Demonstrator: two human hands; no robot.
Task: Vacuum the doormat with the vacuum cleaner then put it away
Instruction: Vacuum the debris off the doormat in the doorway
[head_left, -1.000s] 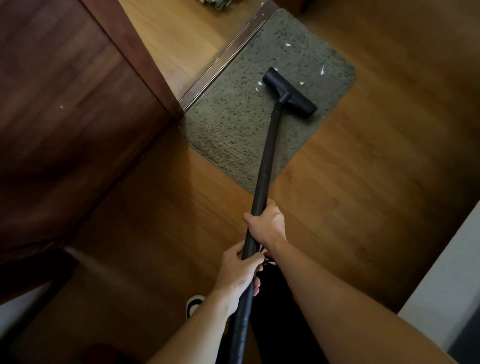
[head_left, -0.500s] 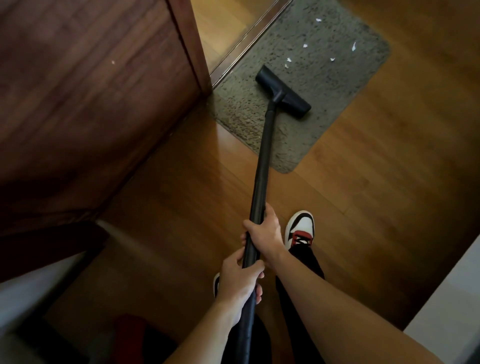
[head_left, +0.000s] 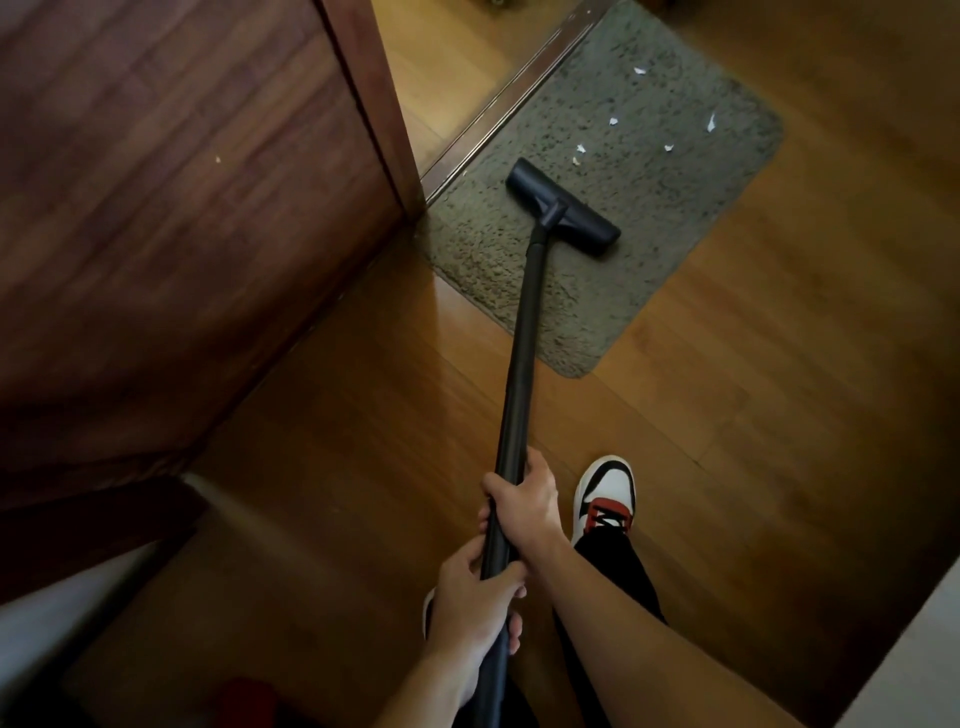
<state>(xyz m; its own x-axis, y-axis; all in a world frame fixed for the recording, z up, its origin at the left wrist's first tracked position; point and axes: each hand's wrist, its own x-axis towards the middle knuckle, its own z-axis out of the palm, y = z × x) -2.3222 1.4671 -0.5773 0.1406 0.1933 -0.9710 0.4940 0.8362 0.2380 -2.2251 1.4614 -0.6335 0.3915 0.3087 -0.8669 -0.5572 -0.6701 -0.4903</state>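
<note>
Head cam: right hand and left hand both curl fully round the vacuum wand, right one further forward, wand running straight away to the floor head on the doormat, paper scraps lying beyond it, up-right.

One vacuum cleaner, made up of one black tube and one flat floor head, meets one grey doormat. Six white scraps lie on the mat: a close pair nearest the floor head and four single ones beyond it. Two hands, the left hand and the right hand, grip the single tube. Two shoes show: one white, black and red shoe and a second shoe seen only as a white sliver beside the left hand. One wooden door, one metal threshold strip and one wooden floor frame them. One dim red shape sits at the bottom edge.
</note>
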